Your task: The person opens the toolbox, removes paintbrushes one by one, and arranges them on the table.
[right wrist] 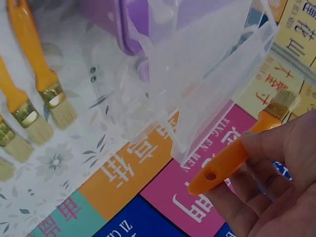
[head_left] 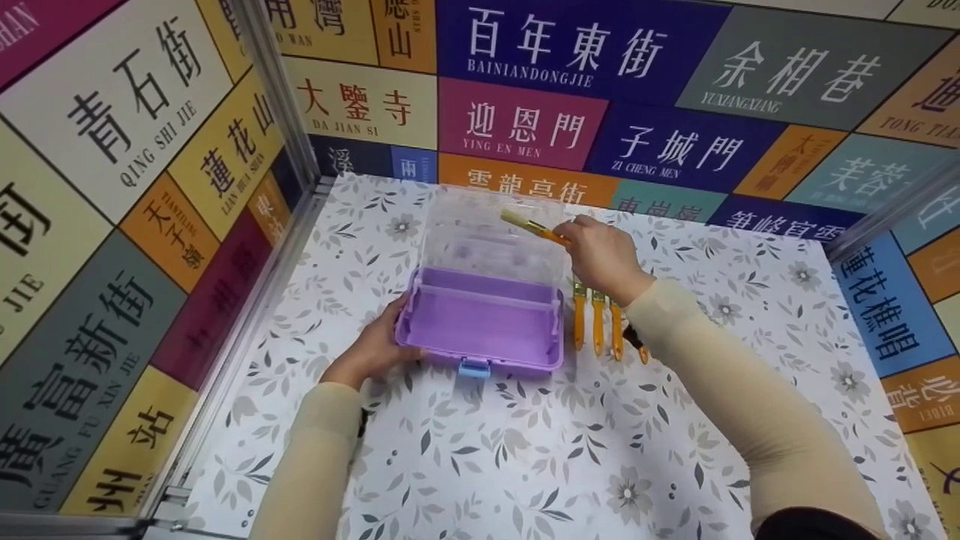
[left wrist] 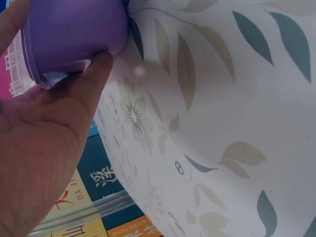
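Observation:
A purple plastic box (head_left: 480, 322) stands on the table, its clear lid (head_left: 487, 225) raised at the back and a light blue latch (head_left: 474, 367) at its front. My left hand (head_left: 379, 341) grips the box by its left side, thumb toward the front corner. Above the right part of the lid, my right hand (head_left: 606, 255) holds a paintbrush (head_left: 536, 229) by its orange handle, pale bristles pointing left and up. In the right wrist view, the held brush (right wrist: 229, 160) lies between thumb and fingers. No brush shows inside the box.
Several more orange-handled paintbrushes (head_left: 598, 326) lie in a row right of the box, partly hidden under my right arm. Leaf-patterned covering spreads over the table (head_left: 525, 457). Panels with street names (head_left: 521, 124) wall the back and sides.

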Motion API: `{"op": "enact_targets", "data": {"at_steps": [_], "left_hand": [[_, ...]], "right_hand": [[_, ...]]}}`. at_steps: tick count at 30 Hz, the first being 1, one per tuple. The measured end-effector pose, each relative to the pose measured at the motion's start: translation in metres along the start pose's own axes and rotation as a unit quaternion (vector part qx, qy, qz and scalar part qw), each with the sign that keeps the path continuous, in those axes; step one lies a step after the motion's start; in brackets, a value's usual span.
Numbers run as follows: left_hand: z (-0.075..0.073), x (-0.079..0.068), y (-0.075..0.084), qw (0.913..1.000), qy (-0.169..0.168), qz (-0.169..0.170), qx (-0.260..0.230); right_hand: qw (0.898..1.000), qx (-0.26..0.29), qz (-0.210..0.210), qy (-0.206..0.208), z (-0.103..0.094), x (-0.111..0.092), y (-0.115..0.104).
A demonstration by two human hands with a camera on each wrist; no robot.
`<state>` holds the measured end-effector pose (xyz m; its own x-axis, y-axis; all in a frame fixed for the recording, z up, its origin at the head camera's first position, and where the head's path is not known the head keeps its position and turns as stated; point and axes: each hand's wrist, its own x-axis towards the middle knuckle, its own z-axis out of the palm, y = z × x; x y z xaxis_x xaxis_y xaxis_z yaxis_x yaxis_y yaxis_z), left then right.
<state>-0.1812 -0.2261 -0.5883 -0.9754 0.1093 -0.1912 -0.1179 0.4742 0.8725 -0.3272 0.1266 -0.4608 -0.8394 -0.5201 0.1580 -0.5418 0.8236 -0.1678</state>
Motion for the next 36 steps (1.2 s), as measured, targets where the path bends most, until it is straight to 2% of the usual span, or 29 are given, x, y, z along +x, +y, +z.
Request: {"op": "enact_targets", "data": {"at_steps": [4,10,21,29,36], "left_hand": [[0.000,0.001,0.000,1.0000,-0.004,0.002,-0.007],[-0.002,0.001,-0.001,0.9999,0.004,0.006,-0.016],[-0.002,0.001,0.001,1.0000,-0.002,-0.005,-0.006],[0.000,0.000,0.002,0.9999,-0.005,-0.007,-0.013],[0.001,-0.001,0.001,0.9998,-0.007,-0.007,-0.019]], "right_hand": [[1.000,0.011,0.001,0.006,-0.005,-0.033,0.003],[0.999,0.012,-0.014,0.039,-0.008,-0.080,0.010],[0.995,0.038,-0.011,0.095,0.005,-0.161,0.024],[0.994,0.037,0.033,0.102,0.010,-0.214,0.032],[0.992,0.049,0.074,0.095,0.006,-0.247,0.041]]}}
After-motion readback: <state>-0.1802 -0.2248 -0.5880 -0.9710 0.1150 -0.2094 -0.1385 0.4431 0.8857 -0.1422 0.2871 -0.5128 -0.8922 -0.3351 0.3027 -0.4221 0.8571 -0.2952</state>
